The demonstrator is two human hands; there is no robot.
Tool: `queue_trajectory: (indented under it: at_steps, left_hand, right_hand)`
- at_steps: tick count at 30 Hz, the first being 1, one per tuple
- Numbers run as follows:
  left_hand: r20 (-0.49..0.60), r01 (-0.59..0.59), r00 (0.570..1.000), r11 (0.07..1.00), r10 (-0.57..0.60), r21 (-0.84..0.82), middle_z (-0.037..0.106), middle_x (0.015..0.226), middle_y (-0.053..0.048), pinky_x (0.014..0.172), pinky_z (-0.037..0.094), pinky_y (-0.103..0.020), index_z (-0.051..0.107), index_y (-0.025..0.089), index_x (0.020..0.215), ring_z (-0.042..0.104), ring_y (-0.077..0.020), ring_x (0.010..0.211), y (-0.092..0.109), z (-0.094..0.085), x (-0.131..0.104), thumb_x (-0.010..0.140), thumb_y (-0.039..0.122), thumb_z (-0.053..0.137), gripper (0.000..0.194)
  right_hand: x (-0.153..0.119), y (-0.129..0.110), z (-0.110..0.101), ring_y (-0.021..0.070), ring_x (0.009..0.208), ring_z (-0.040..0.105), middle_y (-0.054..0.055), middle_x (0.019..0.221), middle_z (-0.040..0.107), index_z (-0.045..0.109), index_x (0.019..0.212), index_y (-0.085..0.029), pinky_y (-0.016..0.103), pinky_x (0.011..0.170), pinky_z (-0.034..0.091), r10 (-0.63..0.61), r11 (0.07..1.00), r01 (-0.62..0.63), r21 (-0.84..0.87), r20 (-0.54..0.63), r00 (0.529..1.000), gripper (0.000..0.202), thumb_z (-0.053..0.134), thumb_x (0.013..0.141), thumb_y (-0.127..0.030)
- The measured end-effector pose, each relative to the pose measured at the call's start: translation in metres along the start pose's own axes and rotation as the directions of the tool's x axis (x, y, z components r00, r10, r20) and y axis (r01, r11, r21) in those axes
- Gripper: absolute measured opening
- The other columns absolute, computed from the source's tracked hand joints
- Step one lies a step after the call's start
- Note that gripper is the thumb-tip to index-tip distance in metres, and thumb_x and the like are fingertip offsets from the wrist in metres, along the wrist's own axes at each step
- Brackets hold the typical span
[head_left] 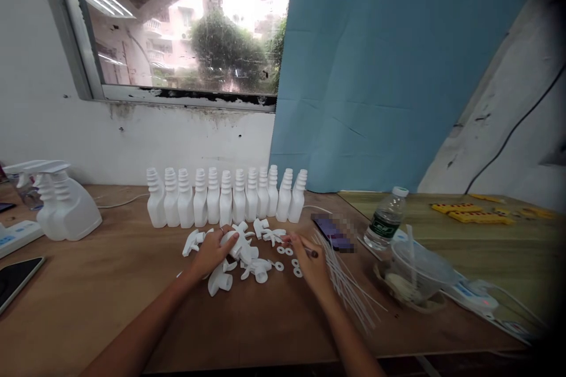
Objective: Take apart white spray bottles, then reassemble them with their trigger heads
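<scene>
On the brown table, my left hand (214,253) is closed with its thumb against a white trigger spray head (241,248), at the edge of a loose pile of similar spray heads (260,271). To the right of the pile, my right hand (312,265) pinches a slim pen-like tool (311,252) with a dark end; its exact kind is unclear. Several white ring washers (279,266) lie between the pile and my right hand. Thin white tubes (347,285) are spread just right of that hand. A row of white bottles without spray heads (226,203) stands behind the pile.
Spray bottles with heads fitted (73,206) stand at the left, near a phone (17,279) and a power strip (20,236). Rightward are another phone (333,232), a water bottle (387,220), a plastic bowl (424,265) and a second power strip (473,297).
</scene>
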State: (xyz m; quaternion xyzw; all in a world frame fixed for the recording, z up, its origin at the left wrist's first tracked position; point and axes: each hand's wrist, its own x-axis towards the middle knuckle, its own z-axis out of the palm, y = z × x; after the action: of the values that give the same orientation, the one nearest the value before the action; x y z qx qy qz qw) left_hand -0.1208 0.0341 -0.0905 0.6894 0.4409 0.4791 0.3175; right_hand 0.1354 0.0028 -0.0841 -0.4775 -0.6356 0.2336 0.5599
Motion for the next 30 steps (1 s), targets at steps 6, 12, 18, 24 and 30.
queue_trajectory:
  at_steps: [6,12,18,24,30]
  left_hand:
    - [-0.028,-0.105,0.993,0.967,0.114,0.232,0.057,0.068,-0.005,0.075,0.042,-0.036,0.057,0.022,0.059,0.056,-0.0249,0.073,-0.012,0.005,-0.001,0.08,0.045,0.064,0.032]
    - [0.062,-0.231,0.973,0.911,0.224,0.343,0.064,0.089,-0.005,0.084,0.044,-0.036,0.066,0.021,0.08,0.059,-0.0238,0.09,-0.012,0.0,0.002,0.085,0.039,0.058,0.021]
    - [-0.193,-0.193,0.932,0.871,0.306,0.453,0.061,0.083,-0.003,0.077,0.045,-0.028,0.062,0.019,0.083,0.057,-0.0168,0.079,-0.026,-0.037,0.019,0.091,0.034,0.048,0.022]
    - [-0.676,0.115,0.663,0.849,0.321,0.516,0.053,0.079,-0.004,0.08,0.042,-0.033,0.053,0.017,0.078,0.05,-0.0191,0.077,-0.073,-0.136,0.01,0.085,0.027,0.045,0.015]
    - [-0.903,0.39,0.354,0.838,0.244,0.38,0.049,0.097,-0.009,0.1,0.03,-0.052,0.047,0.015,0.09,0.044,-0.0324,0.107,-0.104,-0.237,-0.032,0.071,0.026,0.058,0.025]
  right_hand:
    - [0.012,0.021,-0.013,0.0252,0.068,0.068,0.012,0.071,0.072,0.064,0.051,-0.018,0.031,0.06,0.049,0.105,0.993,-0.111,-0.032,-0.142,0.984,0.064,0.042,0.085,-0.069]
    - [0.008,0.019,-0.012,0.0227,0.059,0.063,0.009,0.058,0.067,0.064,0.053,-0.018,0.03,0.06,0.044,0.164,0.986,-0.168,-0.009,-0.162,0.973,0.068,0.039,0.083,-0.073]
    - [0.007,0.026,-0.012,0.0208,0.053,0.061,0.007,0.051,0.064,0.066,0.056,-0.016,0.028,0.055,0.042,0.197,0.98,-0.2,-0.007,-0.133,0.971,0.066,0.041,0.083,-0.072]
    - [0.006,0.021,-0.015,0.0204,0.047,0.059,0.008,0.048,0.063,0.067,0.057,-0.016,0.029,0.051,0.043,0.234,0.971,-0.237,-0.007,-0.12,0.965,0.065,0.045,0.082,-0.071]
    - [0.007,0.021,-0.014,0.0214,0.048,0.06,0.008,0.05,0.064,0.065,0.054,-0.017,0.03,0.052,0.044,0.232,0.972,-0.234,-0.011,-0.105,0.967,0.062,0.046,0.082,-0.07]
